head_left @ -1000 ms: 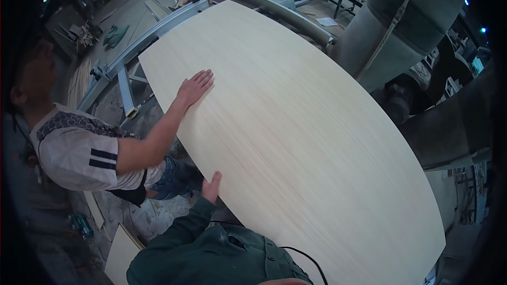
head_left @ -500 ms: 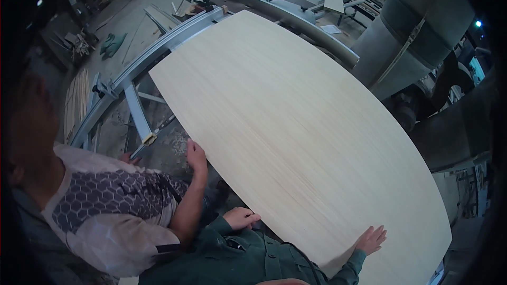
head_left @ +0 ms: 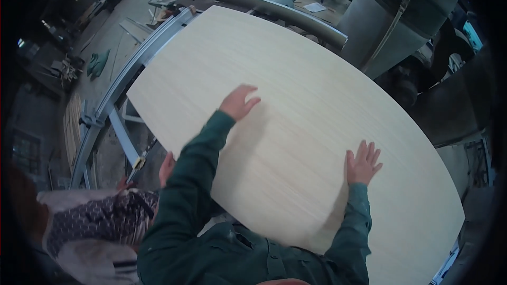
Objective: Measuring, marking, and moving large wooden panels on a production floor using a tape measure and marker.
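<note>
Panel (head_left: 301, 121): left hand (head_left: 239, 102) in from edge, right hand (head_left: 363, 167) farther forward.

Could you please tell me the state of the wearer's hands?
Left hand: open, over the pale board, holding nothing.
Right hand: open and spread over the board, holding nothing.

The green left sleeve (head_left: 191, 174) is hiding a stretch of the near edge of the pale wood panel (head_left: 301, 121) and part of a co-worker's hand (head_left: 167, 170). The bottom edge is cutting off the panel's lower right portion. The co-worker's head (head_left: 25, 203) is blurring into the dark rim. The large metal duct (head_left: 388, 13) is running out past the top edge. The white paper sheet (head_left: 315, 7) is appearing too small to read.
</note>
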The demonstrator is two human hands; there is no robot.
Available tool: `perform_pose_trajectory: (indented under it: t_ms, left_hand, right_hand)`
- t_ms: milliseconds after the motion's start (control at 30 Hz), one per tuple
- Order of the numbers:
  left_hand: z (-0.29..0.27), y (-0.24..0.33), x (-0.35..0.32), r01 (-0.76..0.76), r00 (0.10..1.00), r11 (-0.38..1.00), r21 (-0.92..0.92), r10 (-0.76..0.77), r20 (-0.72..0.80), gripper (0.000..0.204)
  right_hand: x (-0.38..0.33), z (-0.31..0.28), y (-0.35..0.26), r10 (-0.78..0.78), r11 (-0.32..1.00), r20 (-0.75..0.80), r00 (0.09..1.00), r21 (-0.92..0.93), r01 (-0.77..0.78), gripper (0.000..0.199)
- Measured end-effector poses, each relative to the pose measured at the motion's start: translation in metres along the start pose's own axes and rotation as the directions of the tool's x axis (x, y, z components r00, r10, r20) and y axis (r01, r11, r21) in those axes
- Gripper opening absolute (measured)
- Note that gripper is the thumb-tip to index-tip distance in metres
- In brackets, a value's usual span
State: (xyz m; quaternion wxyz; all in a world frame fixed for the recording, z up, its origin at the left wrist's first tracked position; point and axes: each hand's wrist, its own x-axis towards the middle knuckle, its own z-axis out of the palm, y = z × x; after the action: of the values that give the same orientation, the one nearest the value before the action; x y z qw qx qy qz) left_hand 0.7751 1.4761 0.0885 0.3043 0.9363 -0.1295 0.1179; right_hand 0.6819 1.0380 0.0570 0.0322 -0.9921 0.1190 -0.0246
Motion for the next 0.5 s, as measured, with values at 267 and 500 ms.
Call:
perform_pose_trajectory:
  t_ms: [267, 500]
  left_hand:
    - [0.029, -0.190, 0.240, -0.080, 0.997, 0.832, 0.548, 0.069, 0.041, 0.060]
    - [0.020, -0.310, 0.352, 0.018, 0.992, 0.723, 0.691, -0.098, 0.078, 0.062]
  right_hand:
    - [-0.006, -0.004, 0.003, -0.027, 1.000, -0.014, 1.000, 0.011, 0.027, 0.065]
    - [-0.008, -0.012, 0.008, -0.036, 0.999, 0.029, 0.999, -0.024, 0.036, 0.065]
